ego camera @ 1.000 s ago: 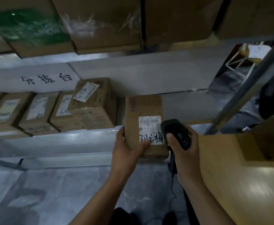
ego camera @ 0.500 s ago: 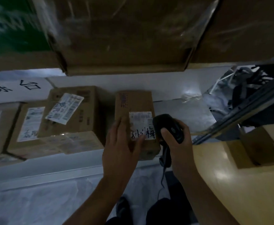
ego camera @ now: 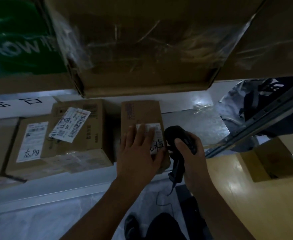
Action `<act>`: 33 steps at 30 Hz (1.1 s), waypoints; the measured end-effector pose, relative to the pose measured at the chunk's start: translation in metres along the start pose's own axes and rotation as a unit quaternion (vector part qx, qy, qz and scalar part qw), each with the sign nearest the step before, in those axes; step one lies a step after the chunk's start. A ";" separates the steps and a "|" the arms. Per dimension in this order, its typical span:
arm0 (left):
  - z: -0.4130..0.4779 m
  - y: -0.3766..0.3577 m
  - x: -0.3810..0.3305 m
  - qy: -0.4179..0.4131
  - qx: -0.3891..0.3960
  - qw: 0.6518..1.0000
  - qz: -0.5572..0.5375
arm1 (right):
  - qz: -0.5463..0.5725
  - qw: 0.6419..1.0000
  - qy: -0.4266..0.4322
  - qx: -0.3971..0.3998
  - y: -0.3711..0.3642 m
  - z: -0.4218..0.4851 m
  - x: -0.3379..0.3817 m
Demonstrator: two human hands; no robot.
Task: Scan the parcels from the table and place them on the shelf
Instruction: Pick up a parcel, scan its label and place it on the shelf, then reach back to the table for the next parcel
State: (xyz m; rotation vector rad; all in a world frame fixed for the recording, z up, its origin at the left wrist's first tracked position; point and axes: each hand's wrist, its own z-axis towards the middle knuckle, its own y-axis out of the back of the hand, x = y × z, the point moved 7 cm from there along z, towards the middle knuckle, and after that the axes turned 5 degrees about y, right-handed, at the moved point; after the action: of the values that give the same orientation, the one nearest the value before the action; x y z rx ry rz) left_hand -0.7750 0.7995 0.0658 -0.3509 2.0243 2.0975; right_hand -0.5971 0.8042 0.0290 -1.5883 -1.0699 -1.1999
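At twelve o'clock, across the whole top of the view, a big carton (ego camera: 151, 49) wrapped in shiny film, resting on an upper level. At ten o'clock, beside it, a green box (ego camera: 17, 40) with pale lettering, partly cut off by the left edge.

At four o'clock, a yellow wooden table (ego camera: 237, 201), glossy, running off the right and bottom edges. On it, at three o'clock, a brown box (ego camera: 272, 161) with a white sticker, well apart from both hands.

Through the middle, from nine o'clock toward two, the grey metal shelf (ego camera: 190, 125). Along it at nine o'clock, other parcels (ego camera: 29, 146) side by side, each labelled, the nearest one with its sticker stuck on askew.

Just right of these, near the centre, the parcel (ego camera: 142, 111), lying flat on the shelf with a narrow gap to its neighbour and bare metal at its three o'clock side.

On top of the parcel, the left hand (ego camera: 138, 153), palm down, fingers straight and slightly spread, pressing rather than gripping.

Just beside it at three o'clock, the right hand (ego camera: 192, 153), fingers curled tight round the black scanner (ego camera: 175, 137), head pointing at the parcel's near right corner.

Under the left fingers, the white label (ego camera: 157, 144), half covered, handwritten characters showing at its right end.

Below the scanner, at five o'clock, a thin cable (ego camera: 172, 186), hanging down toward the floor.
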 end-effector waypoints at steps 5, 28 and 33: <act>0.001 0.001 0.005 0.022 0.003 1.000 -0.004 | -0.018 1.000 0.007 0.011 0.003 -0.004 0.000; -0.005 0.015 0.025 0.083 -0.008 0.996 -0.007 | 0.007 1.000 0.017 -0.012 0.054 -0.031 0.025; -0.015 0.017 -0.006 0.093 0.010 0.995 -0.015 | 0.037 0.999 0.023 -0.014 0.078 -0.036 0.035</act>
State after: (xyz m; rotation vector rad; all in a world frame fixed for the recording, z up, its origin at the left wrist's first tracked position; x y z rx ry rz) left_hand -0.7742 0.7842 0.0832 -0.5903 2.1253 2.0946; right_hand -0.5256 0.7535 0.0589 -1.5995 -0.9594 -1.2005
